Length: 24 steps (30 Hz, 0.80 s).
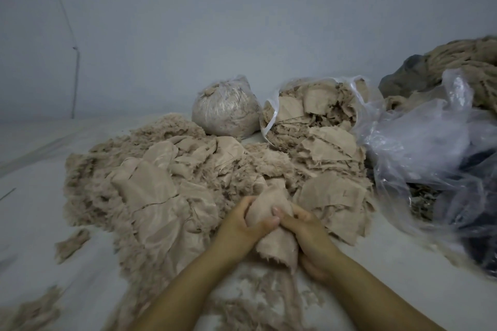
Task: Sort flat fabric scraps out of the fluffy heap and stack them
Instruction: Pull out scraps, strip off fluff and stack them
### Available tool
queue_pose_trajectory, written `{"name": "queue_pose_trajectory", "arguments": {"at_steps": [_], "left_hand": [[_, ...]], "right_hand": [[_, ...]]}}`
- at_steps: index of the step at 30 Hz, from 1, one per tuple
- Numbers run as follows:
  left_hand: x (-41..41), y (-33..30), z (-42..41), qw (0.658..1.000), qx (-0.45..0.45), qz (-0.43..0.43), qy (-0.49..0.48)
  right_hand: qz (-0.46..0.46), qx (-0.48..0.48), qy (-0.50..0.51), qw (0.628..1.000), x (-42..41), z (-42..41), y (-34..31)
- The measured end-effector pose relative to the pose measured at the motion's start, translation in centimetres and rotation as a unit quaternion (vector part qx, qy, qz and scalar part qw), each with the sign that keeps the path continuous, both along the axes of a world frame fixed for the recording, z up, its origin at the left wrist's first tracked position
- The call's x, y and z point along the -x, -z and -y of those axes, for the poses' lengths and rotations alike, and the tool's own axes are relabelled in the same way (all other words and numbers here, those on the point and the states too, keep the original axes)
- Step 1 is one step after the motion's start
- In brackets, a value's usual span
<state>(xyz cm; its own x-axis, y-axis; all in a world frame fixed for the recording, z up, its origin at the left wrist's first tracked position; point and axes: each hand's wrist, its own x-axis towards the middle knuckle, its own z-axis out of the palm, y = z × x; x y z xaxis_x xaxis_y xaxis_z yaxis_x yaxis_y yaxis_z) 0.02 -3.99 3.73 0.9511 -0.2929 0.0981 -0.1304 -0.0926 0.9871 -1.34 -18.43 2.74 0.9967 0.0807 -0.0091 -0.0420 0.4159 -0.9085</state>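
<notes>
fabric scrap [271,226], gripped between left hand [242,226], right hand [309,234]

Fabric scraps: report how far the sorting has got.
Done: a stack of flat scraps lies right of the hands, and more fill the open plastic bag. In hand: both hands, left and right, grip one beige scrap. Left: the fluffy heap still holds many flat pieces mixed into the fluff.

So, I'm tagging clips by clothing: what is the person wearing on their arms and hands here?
Nothing shows: the left hand and the right hand are bare, without gloves, rings or watch, and both forearms are uncovered to the frame's bottom edge, with no sleeve in view.
</notes>
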Motion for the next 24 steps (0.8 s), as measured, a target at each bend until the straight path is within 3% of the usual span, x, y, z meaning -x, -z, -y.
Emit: {"name": "queue_pose_trajectory", "arguments": {"at_steps": [3, 8, 12, 14, 17, 18, 22, 24], "left_hand": [[-0.3, 0.4, 1.0, 0.993, 0.104, -0.048, -0.03], [-0.9, 0.9, 1.4, 0.986, 0.117, -0.025, -0.115], [-0.8, 0.4, 1.3, 0.992, 0.08, -0.014, -0.099], [-0.9, 0.5, 0.8, 0.996, 0.036, -0.014, -0.078], [-1.5, 1.1, 0.0, 0.996, -0.059, 0.0, -0.07], [-1.7, 1.2, 0.0, 0.994, -0.081, 0.013, -0.074], [-2.5, 1.0, 0.6, 0.977, -0.159, 0.105, -0.093], [-2.8, 0.7, 1.0, 0.969, -0.179, 0.146, -0.09]], "right_hand": [[0.002, 0.03, 0.104, 0.994, -0.1, 0.4, 0.5], [0.006, 0.094, 0.161, 0.982, -0.6, 0.6, 0.3], [0.033, 0.19, 0.259, 0.946, -1.5, 3.0, -1.2], [0.052, 0.288, 0.315, 0.903, -2.4, 6.1, -2.6], [0.006, 0.565, 0.335, 0.754, -3.3, 9.3, -4.3], [0.021, 0.59, 0.339, 0.733, -3.5, 9.3, -4.2], [0.158, 0.572, 0.255, 0.764, -5.2, 5.7, -3.4], [0.143, 0.586, 0.199, 0.773, -7.1, 4.5, -3.2]]}}
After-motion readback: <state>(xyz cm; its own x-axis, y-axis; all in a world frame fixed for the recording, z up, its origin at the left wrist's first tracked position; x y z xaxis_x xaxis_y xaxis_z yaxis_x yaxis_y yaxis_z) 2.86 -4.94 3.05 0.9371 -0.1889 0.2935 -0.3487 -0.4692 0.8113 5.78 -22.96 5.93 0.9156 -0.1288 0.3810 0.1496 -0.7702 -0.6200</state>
